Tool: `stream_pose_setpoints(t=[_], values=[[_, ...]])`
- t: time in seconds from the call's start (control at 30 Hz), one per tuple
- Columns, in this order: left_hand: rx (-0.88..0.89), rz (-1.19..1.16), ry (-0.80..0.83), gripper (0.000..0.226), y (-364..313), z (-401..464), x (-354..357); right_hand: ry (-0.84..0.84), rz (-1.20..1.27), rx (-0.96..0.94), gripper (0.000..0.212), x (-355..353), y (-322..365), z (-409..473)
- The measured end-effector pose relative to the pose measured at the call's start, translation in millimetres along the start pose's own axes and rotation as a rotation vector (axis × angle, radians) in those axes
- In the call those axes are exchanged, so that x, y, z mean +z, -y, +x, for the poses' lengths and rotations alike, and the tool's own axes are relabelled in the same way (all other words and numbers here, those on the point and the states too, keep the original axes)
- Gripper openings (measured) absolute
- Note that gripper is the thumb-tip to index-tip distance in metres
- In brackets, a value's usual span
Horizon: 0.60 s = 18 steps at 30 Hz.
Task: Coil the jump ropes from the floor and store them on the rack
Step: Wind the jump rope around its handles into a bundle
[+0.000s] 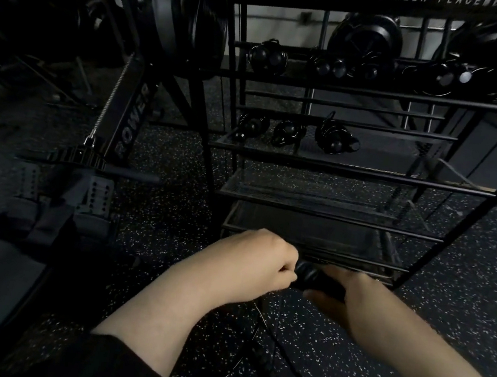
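Note:
A black jump rope handle (312,278) is held low in front of the black wire rack (322,169). My right hand (349,299) grips this handle from the right. My left hand (259,262) pinches something thin at the handle's left end with curled fingers. The rope's thin cord (284,364) and a second black handle (265,364) trail down onto the speckled floor below my wrists. Several coiled black jump ropes (333,136) lie on the rack's middle shelf and more on the upper shelf (267,56).
A rowing machine (130,119) with foot straps stands close on the left. The rack's lower mesh shelves (309,196) lie right behind my hands. Dark speckled rubber floor (463,295) spreads to the right. A sign above the rack reads "UMBRELLA PLACEMENT".

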<state>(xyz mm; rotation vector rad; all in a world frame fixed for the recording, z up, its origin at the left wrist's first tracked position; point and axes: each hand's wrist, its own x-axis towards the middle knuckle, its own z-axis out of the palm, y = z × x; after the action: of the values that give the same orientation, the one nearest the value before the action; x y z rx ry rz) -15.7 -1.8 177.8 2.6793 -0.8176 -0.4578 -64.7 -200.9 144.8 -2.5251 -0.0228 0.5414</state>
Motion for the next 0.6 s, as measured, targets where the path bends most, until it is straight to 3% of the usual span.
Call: stream_pose_setpoints(t=[0.2,0.33,0.43,0.5,0.6], values=[[0.043,-0.355,0.082,0.013,14,-10,-18,0.279,0.118,-0.164,0.031,-12,0,-10],[0.104,-0.548,0.127,0.016,14,-13,-20,0.446,0.29,-0.308,0.021,-23,1,-16],[0.165,-0.782,0.112,0.017,15,-15,-20,0.483,0.487,-0.384,0.022,-28,3,-19],[0.214,-0.942,0.109,0.02,14,-15,-18,0.492,0.614,-0.422,0.034,-31,2,-20],[0.172,-1.102,0.06,0.032,6,-8,-14,0.49,0.793,-0.482,0.042,-31,0,-21]])
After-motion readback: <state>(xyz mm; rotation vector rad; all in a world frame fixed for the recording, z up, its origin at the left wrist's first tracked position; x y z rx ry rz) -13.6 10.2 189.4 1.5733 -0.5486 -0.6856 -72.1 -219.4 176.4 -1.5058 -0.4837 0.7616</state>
